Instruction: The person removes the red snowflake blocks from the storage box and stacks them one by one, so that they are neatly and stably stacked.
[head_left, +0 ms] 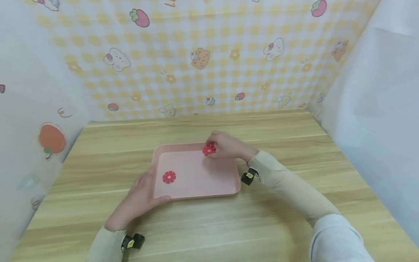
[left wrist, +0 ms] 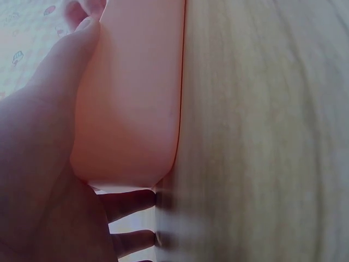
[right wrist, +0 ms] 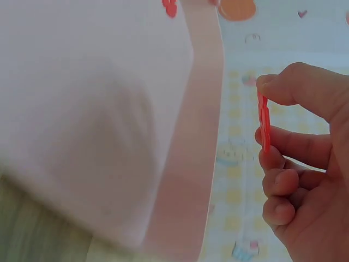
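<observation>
A pink tray [head_left: 196, 169] lies flat on the wooden table, and its outer wall fills the middle of the left wrist view. My left hand [head_left: 140, 193] rests on the tray's near left corner, thumb along the near rim and straight fingers beside the left wall. Over the tray's far right part, my right hand [head_left: 226, 145] pinches a red plastic snowflake disc [head_left: 208, 150] between thumb and fingers. Seen edge-on in the right wrist view, the disc [right wrist: 264, 123] stands clear of the tray. A second red snowflake disc [head_left: 169, 177] lies inside the tray on the left.
Wooden tabletop [head_left: 209, 229] surrounds the tray. Behind it hangs a yellow checked cloth [head_left: 209, 83] with cartoon prints. Pale sheets close off the left side [head_left: 29, 120] and the right side [head_left: 376, 109]. A small black camera [head_left: 248, 176] sits at the right wrist.
</observation>
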Tool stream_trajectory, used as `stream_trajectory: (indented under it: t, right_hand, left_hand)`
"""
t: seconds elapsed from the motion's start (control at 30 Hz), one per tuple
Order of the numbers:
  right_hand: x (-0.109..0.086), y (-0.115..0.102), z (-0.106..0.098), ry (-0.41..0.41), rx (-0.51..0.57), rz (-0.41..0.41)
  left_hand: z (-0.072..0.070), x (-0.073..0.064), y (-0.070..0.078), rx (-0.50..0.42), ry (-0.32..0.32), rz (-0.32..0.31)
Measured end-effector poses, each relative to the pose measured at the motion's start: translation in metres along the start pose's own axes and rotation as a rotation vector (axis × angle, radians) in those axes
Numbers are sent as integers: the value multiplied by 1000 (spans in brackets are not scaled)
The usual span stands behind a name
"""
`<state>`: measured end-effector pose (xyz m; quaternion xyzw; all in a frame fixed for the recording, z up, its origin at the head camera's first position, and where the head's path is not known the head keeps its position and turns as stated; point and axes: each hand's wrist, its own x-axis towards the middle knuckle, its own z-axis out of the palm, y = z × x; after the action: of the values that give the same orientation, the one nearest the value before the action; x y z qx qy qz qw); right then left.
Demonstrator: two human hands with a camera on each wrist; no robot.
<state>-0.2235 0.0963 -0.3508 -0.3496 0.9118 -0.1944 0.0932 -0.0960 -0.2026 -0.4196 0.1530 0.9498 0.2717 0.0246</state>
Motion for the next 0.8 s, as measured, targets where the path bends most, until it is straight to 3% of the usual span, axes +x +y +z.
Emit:
stream_trajectory:
  t: [0.43,0.8]
  right_hand:
    - [-59,46,-18,98,33,131]
    - [-98,81,-5,124,13,227]
  left_hand:
    - [-3,0,2,38,-19,-17]
    - [-6,-1,5,31,-31,-27]
